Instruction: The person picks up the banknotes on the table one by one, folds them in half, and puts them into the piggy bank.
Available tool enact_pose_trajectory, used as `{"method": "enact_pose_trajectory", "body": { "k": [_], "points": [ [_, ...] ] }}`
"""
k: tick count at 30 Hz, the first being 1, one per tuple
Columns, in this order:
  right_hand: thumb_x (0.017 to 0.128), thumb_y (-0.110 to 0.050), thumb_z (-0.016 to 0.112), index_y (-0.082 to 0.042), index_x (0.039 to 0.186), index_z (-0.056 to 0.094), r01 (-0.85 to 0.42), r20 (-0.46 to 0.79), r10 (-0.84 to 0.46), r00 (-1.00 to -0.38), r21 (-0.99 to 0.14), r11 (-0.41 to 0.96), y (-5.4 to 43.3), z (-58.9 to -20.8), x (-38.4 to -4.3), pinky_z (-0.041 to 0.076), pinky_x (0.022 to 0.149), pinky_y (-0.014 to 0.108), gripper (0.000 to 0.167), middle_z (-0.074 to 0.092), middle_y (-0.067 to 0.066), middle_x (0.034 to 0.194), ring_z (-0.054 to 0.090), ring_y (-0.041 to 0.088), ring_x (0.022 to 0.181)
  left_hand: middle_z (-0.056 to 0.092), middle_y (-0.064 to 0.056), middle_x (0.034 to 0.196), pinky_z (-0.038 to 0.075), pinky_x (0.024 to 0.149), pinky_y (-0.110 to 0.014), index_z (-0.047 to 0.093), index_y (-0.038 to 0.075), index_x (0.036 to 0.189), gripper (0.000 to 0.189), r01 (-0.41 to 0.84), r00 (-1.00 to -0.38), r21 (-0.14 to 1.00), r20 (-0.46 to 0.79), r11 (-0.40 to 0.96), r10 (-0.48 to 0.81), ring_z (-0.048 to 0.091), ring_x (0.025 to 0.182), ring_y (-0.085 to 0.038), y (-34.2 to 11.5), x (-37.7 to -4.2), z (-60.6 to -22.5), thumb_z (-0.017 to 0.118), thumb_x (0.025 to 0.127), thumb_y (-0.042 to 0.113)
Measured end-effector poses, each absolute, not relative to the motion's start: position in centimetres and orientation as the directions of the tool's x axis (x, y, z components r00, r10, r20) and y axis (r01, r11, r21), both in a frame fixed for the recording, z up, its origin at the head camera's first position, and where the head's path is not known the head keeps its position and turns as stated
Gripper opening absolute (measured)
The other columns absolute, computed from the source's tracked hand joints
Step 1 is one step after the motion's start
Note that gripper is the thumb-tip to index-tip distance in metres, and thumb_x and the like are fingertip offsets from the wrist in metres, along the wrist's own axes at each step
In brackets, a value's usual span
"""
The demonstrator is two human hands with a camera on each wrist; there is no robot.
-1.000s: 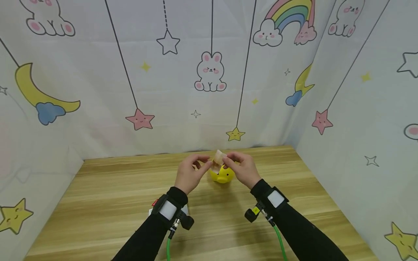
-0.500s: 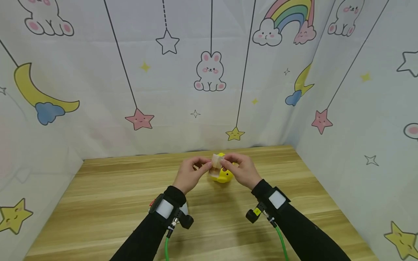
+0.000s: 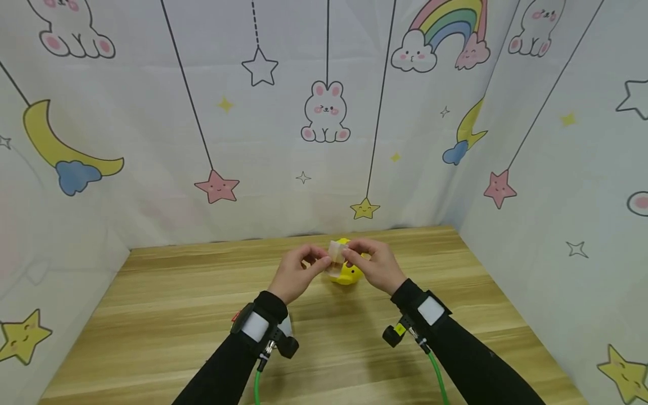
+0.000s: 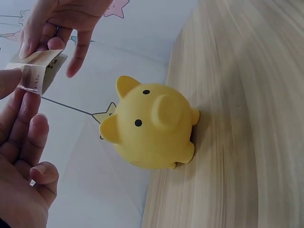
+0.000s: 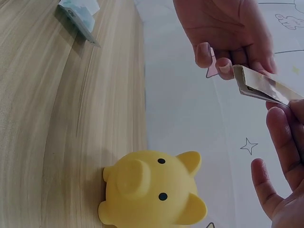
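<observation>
Both hands are raised in front of a yellow piggy bank, holding one small folded banknote. My left hand pinches its left side between thumb and fingertips, and my right hand pinches its right side. The left wrist view shows the folded banknote with its layers standing slightly apart at one end. In the right wrist view the banknote is seen edge-on, spanning the fingertips of both hands. The piggy bank stands upright on the table, apart from the hands.
A white and red item lies on the wood-grain table, mostly hidden behind the left wrist. The right wrist view shows it as a pale flat piece. Patterned cloth walls enclose the table's back and sides.
The banknote's upper end has dropped a little and turned more upright between the fingers. Both hands stay in nearly the same place, the left shifting slightly. The piggy bank has not moved.
</observation>
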State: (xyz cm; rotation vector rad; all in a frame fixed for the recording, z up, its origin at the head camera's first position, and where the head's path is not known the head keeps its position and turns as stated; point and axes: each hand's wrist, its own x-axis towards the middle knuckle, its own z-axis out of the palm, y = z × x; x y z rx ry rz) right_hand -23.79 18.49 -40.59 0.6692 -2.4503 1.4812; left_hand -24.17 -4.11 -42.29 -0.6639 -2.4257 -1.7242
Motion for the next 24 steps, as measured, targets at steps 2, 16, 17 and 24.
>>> {"method": "enact_pose_trajectory", "body": {
  "k": [2,16,17,24],
  "points": [
    [0.106,-0.01,0.067,-0.002,0.107,0.076,-0.47,0.385,-0.28,-0.88,-0.792,0.39,18.55,-40.59,-23.76,0.061,0.075,0.035,0.012,0.076,0.01,0.096,0.072,0.026,0.083,0.074,-0.001,0.098,0.048,0.081,-0.034,0.075,0.01,0.106,0.01,0.377,-0.907,0.886,0.294,0.27,0.301,0.062,0.091,-0.018,-4.14,-24.13,-42.38,0.075,0.102,0.019],
    [0.106,-0.011,0.067,0.0,0.108,0.076,-0.465,0.382,-0.272,-0.883,-0.792,0.396,18.58,-40.55,-23.75,0.061,0.077,0.031,0.014,0.076,0.013,0.099,0.073,0.028,0.085,0.074,-0.001,0.1,0.049,0.079,-0.034,0.077,0.009,0.108,0.012,0.359,-0.91,0.893,0.271,0.27,0.314,0.062,0.091,-0.019,-4.28,-24.26,-42.8,0.075,0.103,0.021],
    [0.106,-0.011,0.067,0.001,0.108,0.076,-0.464,0.382,-0.271,-0.884,-0.794,0.393,18.64,-40.58,-23.82,0.062,0.077,0.035,0.014,0.076,0.014,0.099,0.073,0.031,0.085,0.075,-0.001,0.1,0.049,0.079,-0.034,0.077,0.009,0.109,0.013,0.355,-0.91,0.895,0.265,0.27,0.319,0.062,0.091,-0.019,-4.36,-24.28,-42.92,0.075,0.103,0.021],
    [0.106,-0.009,0.067,0.001,0.107,0.076,-0.48,0.4,-0.272,-0.875,-0.792,0.378,18.87,-40.45,-23.97,0.062,0.077,0.035,0.013,0.076,0.012,0.097,0.073,0.026,0.083,0.074,-0.002,0.097,0.048,0.073,-0.031,0.076,0.007,0.104,0.013,0.372,-0.901,0.878,0.265,0.301,0.342,0.061,0.087,-0.019,-4.56,-24.06,-43.06,0.072,0.105,0.019]
  ]
}}
